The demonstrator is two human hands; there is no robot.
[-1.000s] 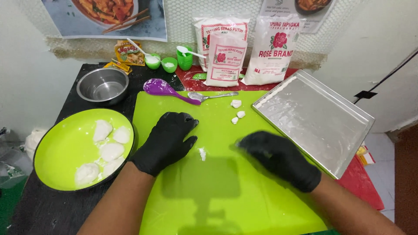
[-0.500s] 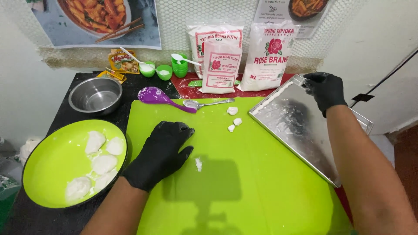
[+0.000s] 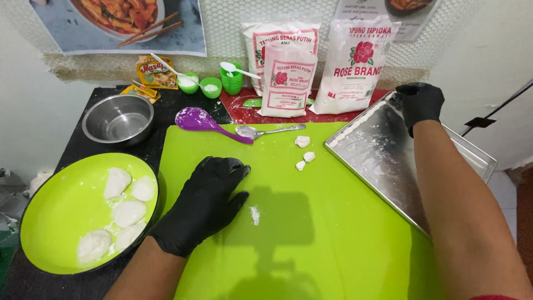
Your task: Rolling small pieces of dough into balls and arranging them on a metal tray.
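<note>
From the head camera, the left hand is lying flat, fingers spread, holding nothing, on the lime-green mat beside a green plate of dough lumps. The right hand is curling its fingers over the far corner of the floured metal tray, apparently gripping its rim to reposition it; moving it would want a steady, level pull.

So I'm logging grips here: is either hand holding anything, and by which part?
The right hand grips the metal tray at its far corner. The left hand rests flat on the green mat, holding nothing.
</note>
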